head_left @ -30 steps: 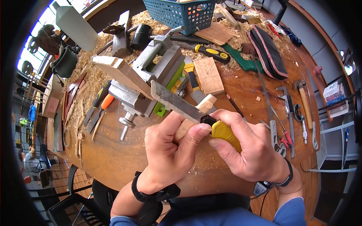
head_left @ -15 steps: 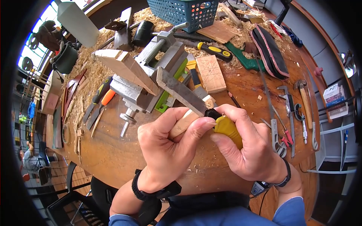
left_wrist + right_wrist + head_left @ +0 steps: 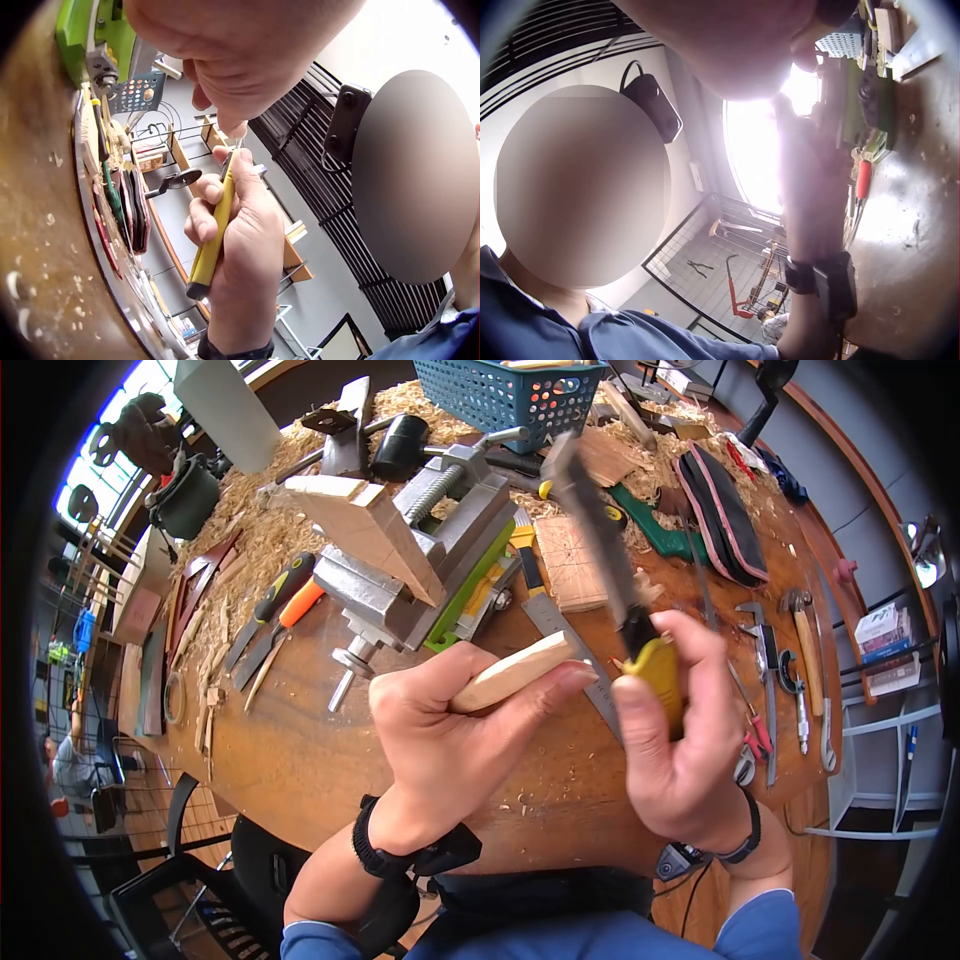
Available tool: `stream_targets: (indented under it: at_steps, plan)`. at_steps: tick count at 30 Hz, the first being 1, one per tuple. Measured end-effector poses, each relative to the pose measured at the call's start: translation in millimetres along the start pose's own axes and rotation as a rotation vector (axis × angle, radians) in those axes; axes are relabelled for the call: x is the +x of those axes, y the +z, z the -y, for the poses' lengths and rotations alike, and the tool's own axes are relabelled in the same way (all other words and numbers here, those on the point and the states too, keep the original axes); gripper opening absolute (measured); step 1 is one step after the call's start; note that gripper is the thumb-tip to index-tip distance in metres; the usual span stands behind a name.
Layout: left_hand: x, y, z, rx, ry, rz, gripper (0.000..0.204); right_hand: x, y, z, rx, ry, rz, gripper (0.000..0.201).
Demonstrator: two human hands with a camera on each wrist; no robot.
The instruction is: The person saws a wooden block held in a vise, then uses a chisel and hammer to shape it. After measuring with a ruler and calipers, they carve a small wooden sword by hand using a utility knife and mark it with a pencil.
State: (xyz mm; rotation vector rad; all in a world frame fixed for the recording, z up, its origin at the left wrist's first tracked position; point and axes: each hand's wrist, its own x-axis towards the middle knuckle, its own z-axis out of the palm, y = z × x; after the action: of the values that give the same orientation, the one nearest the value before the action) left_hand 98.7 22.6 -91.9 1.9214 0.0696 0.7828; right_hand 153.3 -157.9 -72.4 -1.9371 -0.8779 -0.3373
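Observation:
Over the table's near side, my left hand grips a pale, whittled stick of wood, its faceted end sticking out between thumb and forefinger. To its right, my right hand holds a chisel by its yellow handle. The long, flat blade points up and away, a little blurred, and stands apart from the stick. In the left wrist view the fingers wrap the yellow handle, which has a dark end. The right wrist view shows the left hand darkened against a bright window.
A vise clamps a wooden board. Beyond are a blue basket, a black mallet and wood shavings. A square wood block and a steel ruler lie ahead; calipers and a hammer sit right.
The chisel blade has swung up and away from the stick, and my right hand has moved right, apart from the left. My left hand keeps its grip on the stick.

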Motion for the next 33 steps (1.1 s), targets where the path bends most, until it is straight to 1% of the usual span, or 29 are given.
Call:
stream_targets:
  at_steps: [1, 2, 4, 5, 7, 8, 9, 10, 11, 13, 14, 15, 17, 18, 19, 20, 21, 23, 24, 29, 31, 33]
  plan:
    - [0, 1, 0, 0.0, 0.002, -0.009, 0.024, 0, -2, -2, 0.051, 0.053, -0.012, 0.036]
    - [1, 2, 0, -0.07, -0.062, 0.035, 0.023, 1, -2, 0, 0.099, 0.125, -0.019, 0.035]
    - [0, 3, -5, -0.201, -0.209, 0.133, 0.025, 3, -5, 2, 0.143, 0.196, -0.029, 0.034]
    - [2, 2, -8, -0.203, -0.206, 0.132, 0.025, 3, -7, 2, 0.228, 0.269, 0.006, 0.034]
    - [8, -4, -12, -0.598, -0.51, 0.288, 0.034, 8, -13, 2, 0.313, 0.342, 0.042, 0.035]
    - [9, -5, -9, -0.577, -0.521, 0.372, 0.045, 13, -18, 2, 0.63, 0.523, 0.139, 0.039]
    - [10, -7, -10, -0.578, -0.521, 0.372, 0.045, 16, -22, 0, 0.948, 0.701, 0.238, 0.044]
    - [11, -9, -12, -0.657, -0.57, 0.4, 0.045, 16, -21, -7, 1.087, 0.755, 0.28, 0.053]
    - [12, -11, -13, -0.737, -0.618, 0.427, 0.045, 16, -22, -11, 1.086, 0.756, 0.28, 0.053]
    - [13, -12, -12, -0.774, -0.632, 0.434, 0.046, 18, -23, -17, 1.609, 0.904, 0.311, 0.054]
    - [13, -12, -12, -0.809, -0.647, 0.441, 0.047, 18, -21, -21, 1.682, 0.909, 0.306, 0.053]
    - [13, -12, -11, -0.811, -0.647, 0.44, 0.047, 18, -21, -19, 1.68, 0.91, 0.306, 0.053]
    - [13, -12, -8, -0.829, -0.613, 0.45, 0.046, 20, -21, -16, 1.144, 0.762, 0.311, 0.054]
    - [13, -9, -10, -0.83, -0.613, 0.448, 0.046, 21, -23, -18, 0.908, 0.649, 0.355, 0.046]
    - [12, -4, -13, -0.794, -0.621, 0.374, 0.043, 20, -20, -18, 0.907, 0.65, 0.357, 0.046]
    - [12, -1, -15, -0.759, -0.628, 0.3, 0.041, 17, -14, -16, 0.489, 0.347, 0.285, 0.041]
    - [11, -3, -13, -0.76, -0.628, 0.298, 0.041, 15, -8, -15, 0.073, 0.042, 0.204, 0.039]
    - [11, -11, -8, -0.675, -0.574, 0.403, 0.036, 14, -1, -15, -0.004, -0.04, 0.199, 0.037]
    - [10, -13, -6, -0.698, -0.625, 0.411, 0.037, 14, -2, -13, -0.037, -0.041, 0.223, 0.036]
    - [4, -5, -16, -0.67, -0.578, 0.337, 0.043, 14, -8, -13, -0.078, -0.07, 0.259, 0.037]
    - [4, -5, -15, -0.66, -0.558, 0.311, 0.045, 15, -12, -10, -0.047, -0.009, 0.364, 0.037]
    - [5, -10, -11, -0.507, -0.464, 0.44, 0.046, 13, -10, -11, -0.035, -0.023, 0.344, 0.037]
